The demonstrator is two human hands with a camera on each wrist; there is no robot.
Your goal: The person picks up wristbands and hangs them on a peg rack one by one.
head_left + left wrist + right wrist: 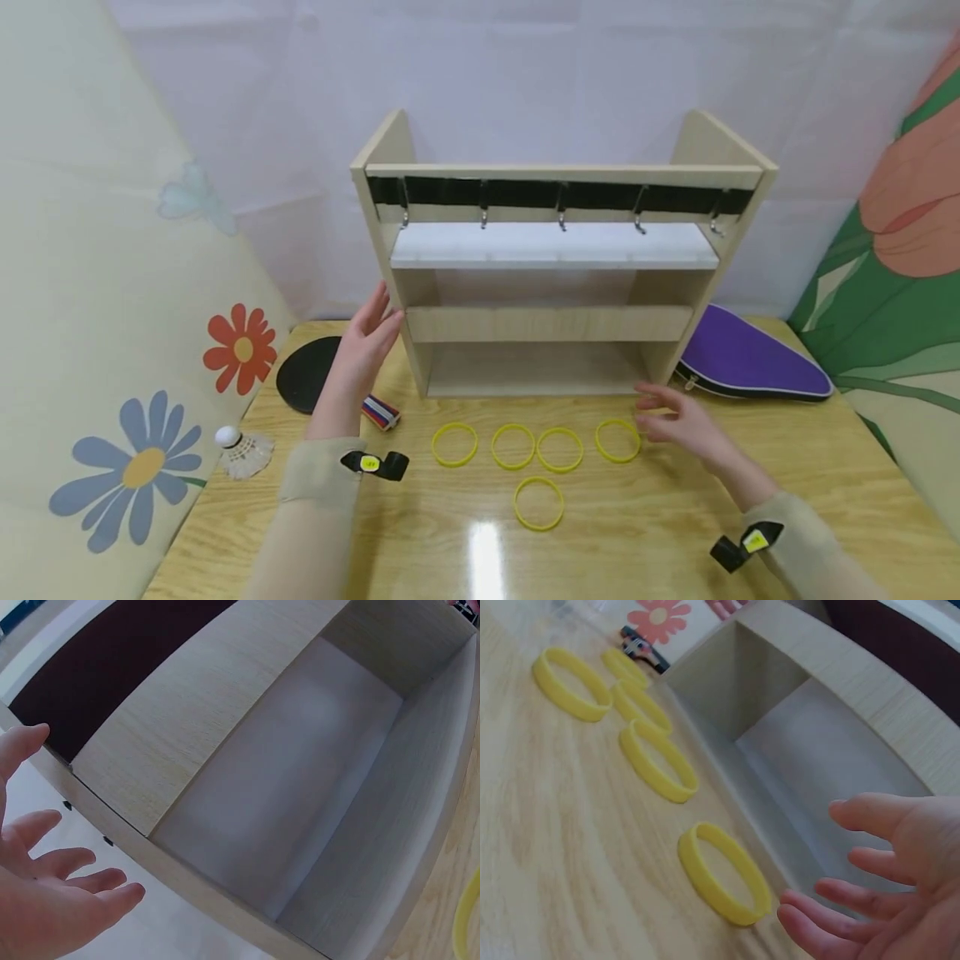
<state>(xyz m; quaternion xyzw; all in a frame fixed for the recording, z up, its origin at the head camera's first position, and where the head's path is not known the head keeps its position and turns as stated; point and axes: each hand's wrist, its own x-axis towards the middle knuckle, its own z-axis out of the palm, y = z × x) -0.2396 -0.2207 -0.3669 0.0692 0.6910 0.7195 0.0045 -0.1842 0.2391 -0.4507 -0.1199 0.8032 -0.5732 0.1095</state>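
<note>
Head view: the left hand (364, 343) is seen beside a wooden rack (551, 324), the right hand (681, 423) near one of five yellow rings (707, 885). Both are held with fingers apart.

Shelf (550, 325) on table (637, 533), five rings (535, 448) before it, paddle (303, 377) and shuttlecock (246, 455) left, case (750, 354) right.

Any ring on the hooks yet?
No, all five hooks are bare; the five yellow rings lie on the table.
</note>
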